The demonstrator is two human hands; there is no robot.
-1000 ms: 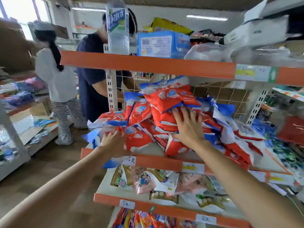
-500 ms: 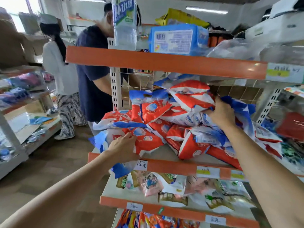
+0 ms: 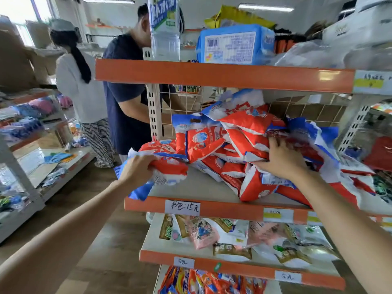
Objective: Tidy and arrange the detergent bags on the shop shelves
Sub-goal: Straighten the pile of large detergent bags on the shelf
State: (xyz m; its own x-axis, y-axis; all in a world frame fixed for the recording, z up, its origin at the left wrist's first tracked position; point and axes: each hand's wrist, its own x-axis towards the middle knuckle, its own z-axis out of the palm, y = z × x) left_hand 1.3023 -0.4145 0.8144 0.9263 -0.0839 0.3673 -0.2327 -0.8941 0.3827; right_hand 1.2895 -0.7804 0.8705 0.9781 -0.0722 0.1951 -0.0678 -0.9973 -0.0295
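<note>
On the middle shelf [image 3: 212, 185], the left hand [image 3: 137, 169] grips a red, white and blue detergent bag [image 3: 169, 169] at the shelf's left end, fingers curled round its top edge. The right hand [image 3: 282, 160] presses into the heaped pile of detergent bags [image 3: 239, 134], fingers spread. The bags' printed brand is too blurred to read. A handwritten price tag [image 3: 182, 207] on the shelf's orange edge reads "书包:15元"; a lower tag [image 3: 183, 262] reads "5元".

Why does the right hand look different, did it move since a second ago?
Yes. The right hand slid rightward across the pile of detergent bags, away from the white shelf post, and now presses on the pile's right side.
</note>
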